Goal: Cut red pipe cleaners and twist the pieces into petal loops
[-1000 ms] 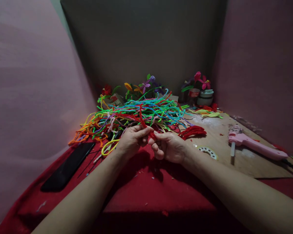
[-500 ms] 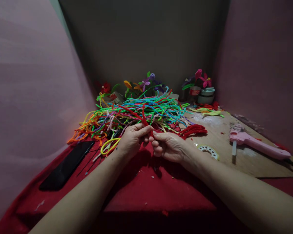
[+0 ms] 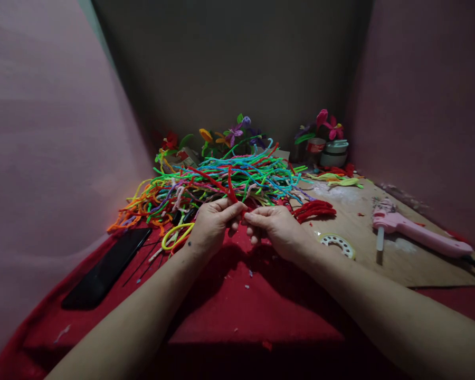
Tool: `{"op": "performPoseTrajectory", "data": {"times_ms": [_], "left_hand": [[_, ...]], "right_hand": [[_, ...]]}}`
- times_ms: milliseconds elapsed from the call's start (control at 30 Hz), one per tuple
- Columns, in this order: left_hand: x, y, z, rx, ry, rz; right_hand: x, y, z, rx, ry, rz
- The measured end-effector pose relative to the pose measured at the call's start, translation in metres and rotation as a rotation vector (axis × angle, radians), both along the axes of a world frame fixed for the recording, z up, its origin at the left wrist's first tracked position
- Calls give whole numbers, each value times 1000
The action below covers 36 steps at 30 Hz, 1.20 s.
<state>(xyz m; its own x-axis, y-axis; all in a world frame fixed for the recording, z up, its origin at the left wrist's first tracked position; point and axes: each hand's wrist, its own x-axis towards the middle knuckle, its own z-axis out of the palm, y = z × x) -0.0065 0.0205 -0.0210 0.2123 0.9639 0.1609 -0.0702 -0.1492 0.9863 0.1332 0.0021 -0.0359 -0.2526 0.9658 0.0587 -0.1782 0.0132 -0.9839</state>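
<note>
Between my two hands is a red pipe cleaner (image 3: 231, 189), bent so that two ends spread upward and away from me. My left hand (image 3: 217, 221) pinches it between thumb and fingers. Right beside it, my right hand (image 3: 275, 226) closes thumb against forefinger on the lower end of the same piece; the fingertips of both hands nearly meet. Behind them lies a large heap of many-coloured pipe cleaners (image 3: 221, 174). Folded red pipe cleaners (image 3: 314, 210) lie just past my right hand.
A black phone (image 3: 106, 269) and thin dark rods lie left on the red cloth (image 3: 253, 322). To the right, a pink glue gun (image 3: 419, 232) and a white ring with holes (image 3: 338, 245) rest on a brown board (image 3: 380, 269). Pipe-cleaner flowers (image 3: 235, 134) and a lidded jar (image 3: 334, 154) stand behind.
My right hand has turned, its fingers now curled closer under the thumb at the red pipe cleaner. My left hand keeps its pinch, almost in place.
</note>
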Motion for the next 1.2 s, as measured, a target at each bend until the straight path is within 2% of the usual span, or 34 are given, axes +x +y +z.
{"op": "performPoseTrajectory", "data": {"times_ms": [133, 233, 567, 633, 767, 833, 1000, 1200], "left_hand": [[0, -1, 2, -53, -49, 6], [1, -2, 3, -83, -48, 12], [5, -5, 4, -103, -24, 76], [5, -5, 4, -97, -54, 82], [5, -3, 1, -122, -72, 21], [5, -2, 0, -107, -69, 10], [6, -1, 1, -100, -165, 69], [4, 0, 0, -140, -187, 29]], "right_hand": [[-2, -6, -1, 504, -482, -222], [-5, -8, -6, 630, -600, -269], [-6, -10, -3, 532, -592, -294], [-6, -9, -1, 438, -515, -249], [-6, -7, 3, 140, -163, -68], [-6, -7, 4, 41, -76, -26], [-5, -7, 3, -47, -48, -15], [-4, -7, 1, -102, 131, 45]]}}
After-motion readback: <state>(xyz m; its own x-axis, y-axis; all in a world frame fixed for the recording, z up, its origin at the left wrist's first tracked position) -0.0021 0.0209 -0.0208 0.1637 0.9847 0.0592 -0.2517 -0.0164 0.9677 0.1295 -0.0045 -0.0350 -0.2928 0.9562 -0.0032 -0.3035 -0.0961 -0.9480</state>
